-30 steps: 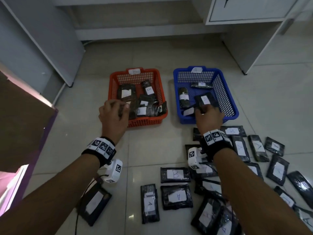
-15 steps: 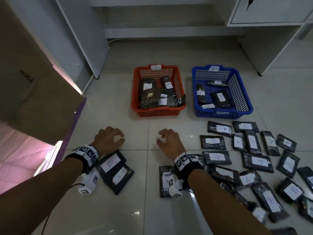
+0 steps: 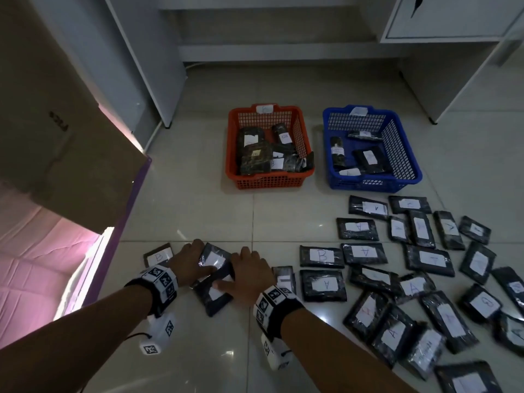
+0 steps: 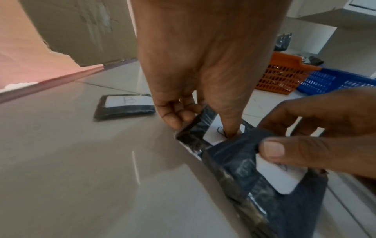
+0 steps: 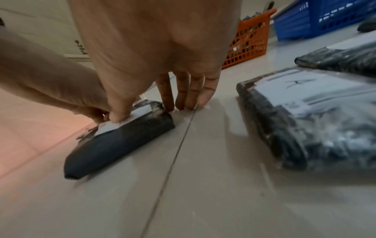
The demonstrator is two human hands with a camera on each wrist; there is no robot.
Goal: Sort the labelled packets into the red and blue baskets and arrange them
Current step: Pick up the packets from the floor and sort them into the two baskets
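Two dark overlapping packets lie on the floor tiles between my hands. My left hand [image 3: 188, 262] pinches the farther packet [image 3: 216, 258], thumb on its white label and fingers curled at its edge [image 4: 201, 127]. My right hand [image 3: 249, 272] grips the nearer packet [image 3: 212, 299], thumb on the label and fingers down at its far edge [image 5: 146, 111]. A packet marked B [image 3: 158, 255] lies just left of my left hand. The red basket [image 3: 269, 181] holds several packets, some marked B. To its right, the blue basket [image 3: 368, 186] holds a few more.
Several loose packets marked A or B [image 3: 425, 279] cover the floor to the right of my hands. A cardboard box [image 3: 56, 137] and a pink sheet [image 3: 34, 265] are on the left. A white desk [image 3: 453, 18] stands behind the baskets.
Both hands left the baskets, came back empty to the near floor, and now close on the two overlapping packets. The camera view has swung left.
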